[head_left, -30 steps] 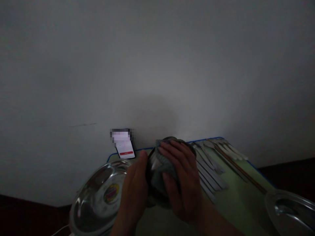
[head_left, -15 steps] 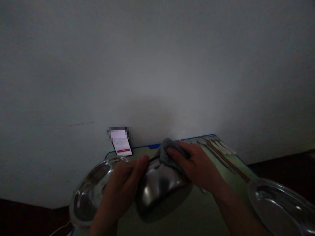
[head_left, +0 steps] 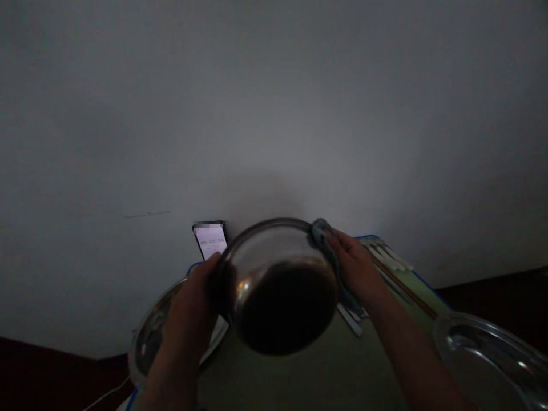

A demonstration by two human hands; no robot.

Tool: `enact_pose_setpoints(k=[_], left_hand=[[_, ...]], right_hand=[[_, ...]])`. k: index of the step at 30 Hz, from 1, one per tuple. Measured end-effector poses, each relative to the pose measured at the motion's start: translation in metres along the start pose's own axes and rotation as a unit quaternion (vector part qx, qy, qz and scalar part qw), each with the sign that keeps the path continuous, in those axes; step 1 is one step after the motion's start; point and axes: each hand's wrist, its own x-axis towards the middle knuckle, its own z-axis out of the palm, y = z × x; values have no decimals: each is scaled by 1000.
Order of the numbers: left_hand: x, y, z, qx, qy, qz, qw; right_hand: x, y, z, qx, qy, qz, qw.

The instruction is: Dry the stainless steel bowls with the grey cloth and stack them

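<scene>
A shiny metal bowl (head_left: 274, 245) is held up over the table, tilted so that its dark round underside faces me. My left hand (head_left: 194, 302) grips the bowl's left side, thumb near the rim. On the right side, my right hand (head_left: 353, 265) is closed on a grey-blue cloth (head_left: 323, 234), which it presses against the bowl's rim and outer wall. The fingers behind the bowl are hidden.
A metal dish (head_left: 143, 342) lies at the left, partly behind my left arm; another metal dish (head_left: 492, 342) is at the right. A phone (head_left: 209, 240) leans against the wall. White-handled cutlery (head_left: 394, 257) and chopsticks (head_left: 411, 294) rest on the green table (head_left: 317, 377).
The bowl has been raised and turned, showing more of its underside. My right hand has shifted right with the cloth, from the near top rim to the right side.
</scene>
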Motion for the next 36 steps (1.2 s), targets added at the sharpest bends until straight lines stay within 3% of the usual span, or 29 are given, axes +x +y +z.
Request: enact_pose_setpoints(k=[3, 5, 6, 8, 12, 16, 19, 23, 25, 28, 30, 34, 36], left_hand=[[-8, -4, 5, 172, -111, 109, 973], [-12, -7, 14, 258, -193, 160, 933], [-14, -9, 18, 278, -207, 176, 921], [-13, -11, 22, 278, -206, 176, 922], [-4, -13, 19, 151, -114, 111, 976], [1, -11, 14, 87, -58, 83, 991], [-5, -10, 14, 149, -88, 92, 981], [-13, -11, 16, 230, -232, 118, 938], [-11, -13, 17, 224, -257, 120, 932], [-2, -16, 17, 98, -170, 67, 978], [4, -18, 19, 0, -88, 11, 996], [7, -21, 34, -194, 33, -22, 980], [6, -22, 41, -272, 47, -16, 961]], right_hand=[[-6, -14, -9, -175, -94, -65, 978], [-10, -18, -8, -234, -139, -89, 958], [-12, -19, -6, -237, -147, -94, 956], [-12, -18, -1, -198, -139, -84, 967], [-8, -10, 4, -44, -53, -9, 998], [-3, -7, -1, 11, 25, 27, 999], [-3, -10, -8, -22, -16, 44, 999], [-6, -17, -13, -119, -112, 20, 986], [-6, -17, -11, -114, -126, 16, 985], [-3, -11, -6, 17, -99, 61, 993], [-1, -5, -1, 111, -40, 104, 988], [-2, 4, 15, 169, 129, 167, 963], [-4, 4, 21, 162, 150, 144, 965]])
